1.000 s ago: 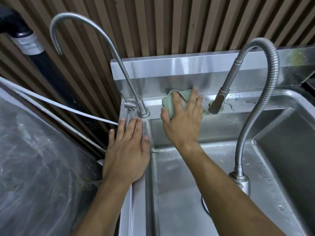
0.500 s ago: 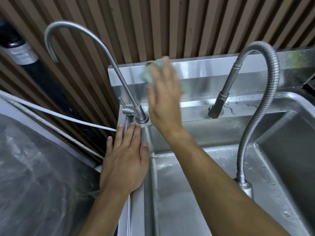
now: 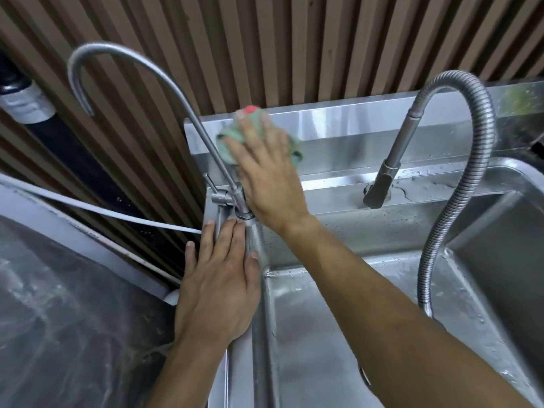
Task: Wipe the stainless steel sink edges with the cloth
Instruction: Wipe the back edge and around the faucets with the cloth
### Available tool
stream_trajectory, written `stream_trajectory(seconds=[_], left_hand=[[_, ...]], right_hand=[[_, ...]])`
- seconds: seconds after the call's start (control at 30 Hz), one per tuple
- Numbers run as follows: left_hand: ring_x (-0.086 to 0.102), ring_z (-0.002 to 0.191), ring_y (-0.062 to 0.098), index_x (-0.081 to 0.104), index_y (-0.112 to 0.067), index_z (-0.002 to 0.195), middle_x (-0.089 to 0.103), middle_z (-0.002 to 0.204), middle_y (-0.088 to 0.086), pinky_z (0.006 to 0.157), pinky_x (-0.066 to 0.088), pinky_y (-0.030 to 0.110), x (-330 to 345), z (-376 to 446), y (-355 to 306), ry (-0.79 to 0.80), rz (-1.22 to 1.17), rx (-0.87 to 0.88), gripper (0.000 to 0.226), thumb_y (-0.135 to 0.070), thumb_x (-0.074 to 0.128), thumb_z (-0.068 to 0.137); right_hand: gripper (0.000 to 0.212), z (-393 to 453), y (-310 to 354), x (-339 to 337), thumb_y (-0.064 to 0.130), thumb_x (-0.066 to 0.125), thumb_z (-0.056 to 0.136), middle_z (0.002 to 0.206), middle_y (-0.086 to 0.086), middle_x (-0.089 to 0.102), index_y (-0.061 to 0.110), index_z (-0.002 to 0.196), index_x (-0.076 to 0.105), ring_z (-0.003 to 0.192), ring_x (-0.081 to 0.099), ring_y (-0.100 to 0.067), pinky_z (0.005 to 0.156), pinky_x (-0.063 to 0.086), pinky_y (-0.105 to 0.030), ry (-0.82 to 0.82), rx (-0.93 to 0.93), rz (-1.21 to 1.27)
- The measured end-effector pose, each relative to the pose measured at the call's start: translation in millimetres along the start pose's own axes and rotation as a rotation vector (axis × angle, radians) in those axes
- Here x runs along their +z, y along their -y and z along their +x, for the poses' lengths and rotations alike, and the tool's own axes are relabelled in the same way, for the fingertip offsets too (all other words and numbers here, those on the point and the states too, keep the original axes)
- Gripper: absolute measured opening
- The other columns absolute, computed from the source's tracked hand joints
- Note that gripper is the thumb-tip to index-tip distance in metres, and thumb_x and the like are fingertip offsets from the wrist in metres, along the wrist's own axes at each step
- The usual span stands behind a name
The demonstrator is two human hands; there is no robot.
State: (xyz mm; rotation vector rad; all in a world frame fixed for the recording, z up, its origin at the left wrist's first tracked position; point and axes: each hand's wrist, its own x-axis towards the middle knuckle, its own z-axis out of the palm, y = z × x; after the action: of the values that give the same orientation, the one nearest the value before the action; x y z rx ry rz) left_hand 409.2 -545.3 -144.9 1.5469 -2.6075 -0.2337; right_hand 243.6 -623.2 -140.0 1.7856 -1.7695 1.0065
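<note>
A stainless steel sink (image 3: 338,334) fills the lower right, with a raised steel backsplash (image 3: 353,134) behind it. My right hand (image 3: 265,172) presses a pale green cloth (image 3: 231,139) flat against the left part of the backsplash, fingers straight and spread; a red patch of the cloth shows at its top. My left hand (image 3: 219,287) rests flat, fingers straight, on the sink's left edge (image 3: 235,378), just in front of the base of the thin gooseneck tap (image 3: 241,207).
The gooseneck tap's spout (image 3: 123,54) arches up to the left. A flexible ribbed hose faucet (image 3: 459,160) loops over the basin on the right. A slatted brown wall (image 3: 294,48) stands behind. A white cable (image 3: 103,210) and a plastic-covered surface (image 3: 59,319) lie at left.
My right hand lifted the cloth from the sink's back ledge up onto the backsplash and now presses it there, slightly lower than half a second ago. My left hand stayed in place.
</note>
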Motion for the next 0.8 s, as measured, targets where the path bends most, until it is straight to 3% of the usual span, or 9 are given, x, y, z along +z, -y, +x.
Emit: stream_trajectory(seconds=[0.13, 0.27, 0.33, 0.37, 0.47, 0.53, 0.6, 0.7, 0.8], left_hand=[[-0.012, 0.157, 0.014, 0.005, -0.028, 0.163, 0.000, 0.171, -0.013, 0.128, -0.003, 0.044, -0.6, -0.8, -1.6, -0.004, -0.004, 0.000, 0.068, -0.049, 0.002, 0.099], [-0.006, 0.158, 0.016, 0.010, -0.028, 0.163, 0.006, 0.171, -0.012, 0.128, 0.003, 0.047, 1.2, -1.9, -2.7, -0.006, 0.001, 0.006, 0.069, -0.049, 0.004, 0.099], [-0.005, 0.158, 0.016, 0.012, -0.028, 0.164, 0.007, 0.171, -0.012, 0.128, 0.004, 0.047, 0.9, -2.1, -0.9, -0.003, -0.007, 0.010, 0.069, -0.050, 0.005, 0.099], [-0.005, 0.158, 0.016, 0.012, -0.028, 0.164, 0.007, 0.171, -0.012, 0.128, 0.004, 0.047, 0.3, -2.1, 0.3, 0.001, -0.010, 0.009, 0.069, -0.051, 0.004, 0.098], [-0.007, 0.158, 0.015, 0.010, -0.029, 0.164, 0.004, 0.171, -0.013, 0.128, 0.002, 0.046, -1.2, -2.3, 1.7, 0.007, -0.009, 0.006, 0.069, -0.050, 0.004, 0.098], [-0.010, 0.157, 0.014, 0.008, -0.030, 0.164, 0.001, 0.171, -0.014, 0.128, 0.000, 0.045, -0.3, -1.6, 2.3, 0.009, -0.015, 0.006, 0.068, -0.050, 0.004, 0.099], [-0.012, 0.157, 0.013, 0.006, -0.031, 0.164, -0.001, 0.171, -0.015, 0.128, -0.002, 0.044, 0.5, -0.1, 2.3, 0.009, -0.023, 0.000, 0.067, -0.049, 0.004, 0.099], [-0.011, 0.157, 0.013, 0.007, -0.030, 0.163, 0.000, 0.171, -0.014, 0.128, -0.001, 0.045, 0.8, 0.0, 1.3, 0.003, -0.022, -0.003, 0.068, -0.048, 0.005, 0.098], [-0.015, 0.156, 0.011, 0.003, -0.031, 0.163, -0.004, 0.171, -0.016, 0.128, -0.003, 0.045, 1.3, -0.9, 1.9, 0.020, -0.036, 0.001, 0.067, -0.049, 0.005, 0.099]], right_hand=[[0.063, 4.5, -33.9, 1.4, 0.007, 0.061, 0.099, 0.167, -0.007, 0.030, 0.021, 0.156, 0.041, 0.155, 0.023, -0.036, 0.127, 0.017, -0.048, 0.011, -0.370, -0.220], [0.060, 10.1, -45.5, -1.0, 0.012, 0.051, 0.104, 0.170, -0.002, 0.019, 0.018, 0.160, 0.030, 0.157, 0.016, -0.028, 0.127, 0.018, -0.048, 0.195, -0.685, -0.359], [0.062, 5.7, -47.8, -5.5, 0.011, 0.059, 0.100, 0.170, 0.000, 0.021, 0.026, 0.156, 0.038, 0.157, 0.018, -0.029, 0.127, 0.016, -0.052, 0.153, -0.606, -0.373], [0.066, -0.4, -48.7, -9.0, 0.005, 0.062, 0.095, 0.169, -0.001, 0.024, 0.030, 0.153, 0.042, 0.156, 0.020, -0.031, 0.126, 0.017, -0.054, 0.107, -0.470, -0.340], [0.074, -24.9, -43.1, -28.8, -0.012, 0.061, 0.086, 0.168, -0.008, 0.026, 0.028, 0.147, 0.050, 0.155, 0.018, -0.036, 0.122, 0.023, -0.059, -0.053, 0.147, -0.116], [0.065, -31.5, -38.0, -45.2, -0.010, 0.052, 0.093, 0.170, -0.009, 0.019, 0.023, 0.149, 0.048, 0.156, 0.014, -0.037, 0.126, 0.019, -0.052, -0.141, 0.530, 0.063], [0.054, -30.2, -28.1, -57.3, -0.005, 0.044, 0.097, 0.168, -0.009, 0.023, 0.017, 0.147, 0.048, 0.152, 0.022, -0.034, 0.125, 0.022, -0.040, -0.183, 0.705, 0.139], [0.050, -32.3, 0.5, -50.3, -0.001, 0.042, 0.093, 0.159, -0.014, 0.036, 0.016, 0.139, 0.056, 0.142, 0.035, -0.036, 0.119, 0.035, -0.045, -0.003, 0.492, 0.179], [0.055, -51.6, 18.8, -21.8, 0.013, 0.049, 0.095, 0.169, -0.011, 0.018, 0.015, 0.150, 0.045, 0.152, 0.023, -0.039, 0.117, 0.034, -0.051, 0.280, 0.177, 0.007]])
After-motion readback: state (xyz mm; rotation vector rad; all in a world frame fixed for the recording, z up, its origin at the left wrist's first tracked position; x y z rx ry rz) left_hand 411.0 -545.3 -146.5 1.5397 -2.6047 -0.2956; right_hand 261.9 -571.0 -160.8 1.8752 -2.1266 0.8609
